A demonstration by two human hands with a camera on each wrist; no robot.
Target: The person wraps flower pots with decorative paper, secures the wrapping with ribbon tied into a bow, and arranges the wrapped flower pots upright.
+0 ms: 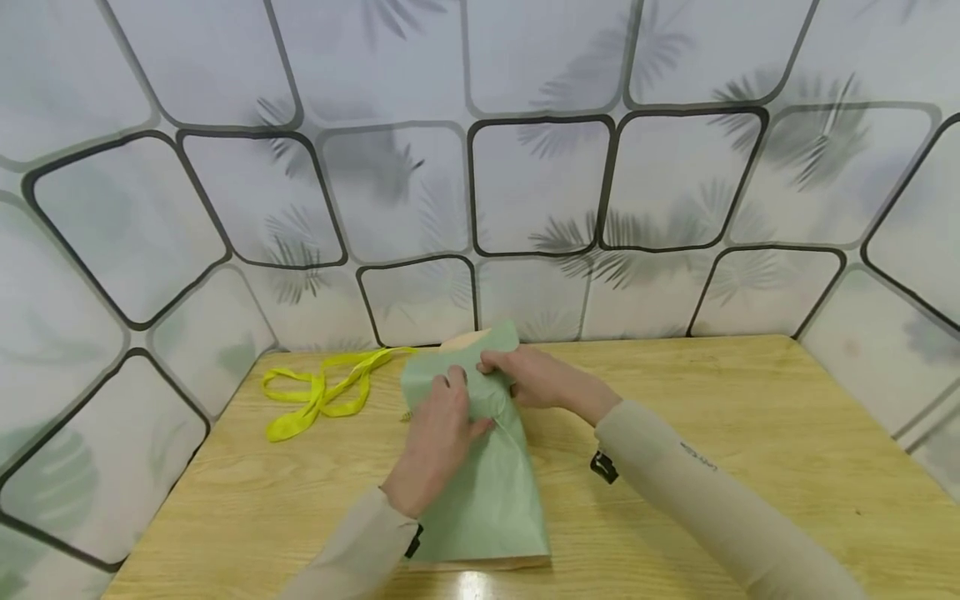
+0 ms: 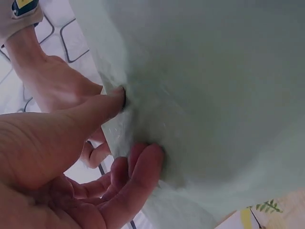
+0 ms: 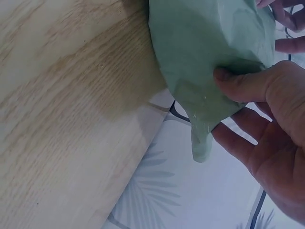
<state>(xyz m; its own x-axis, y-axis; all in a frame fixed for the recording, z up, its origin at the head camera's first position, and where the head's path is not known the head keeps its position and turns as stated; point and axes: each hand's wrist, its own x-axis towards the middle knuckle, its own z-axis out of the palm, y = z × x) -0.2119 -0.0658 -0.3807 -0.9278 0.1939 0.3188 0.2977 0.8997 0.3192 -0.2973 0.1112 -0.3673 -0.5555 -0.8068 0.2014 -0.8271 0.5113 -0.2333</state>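
Head view: one pale green sheet (image 1: 487,508), faintly glossy, creased across its upper middle, peach tone showing along its top and bottom edges. Location: middle of the wooden table (image 1: 750,417), reaching back toward the wall covering (image 1: 540,183) with its rounded outlines and grey leaf prints. Left hand (image 1: 437,433): fingers bent, gripping the upper part. Right hand (image 1: 547,382): pinching the upper right edge. Both hands block some of the surface from me. To the left, one bright yellow ribbon (image 1: 288,427), loosely looped, its thin end running toward the sheet's upper corner. Also listed: beige sleeves (image 1: 705,483), one black buckle (image 1: 603,467) below the right cuff.

Left wrist view: green sheet filling most of what I get, puckered around the thumb and curled fingertips. Right hand partly covered by its edge. Lower right, one green leaf shape (image 2: 269,206); printed or loose, I cannot tell.

Right wrist view: sheet in soft folds, tapering to a narrow rounded tip. Thumb in front, fingers behind, the right hand grasps its edge. Left fingers show at upper right, cut off from me.
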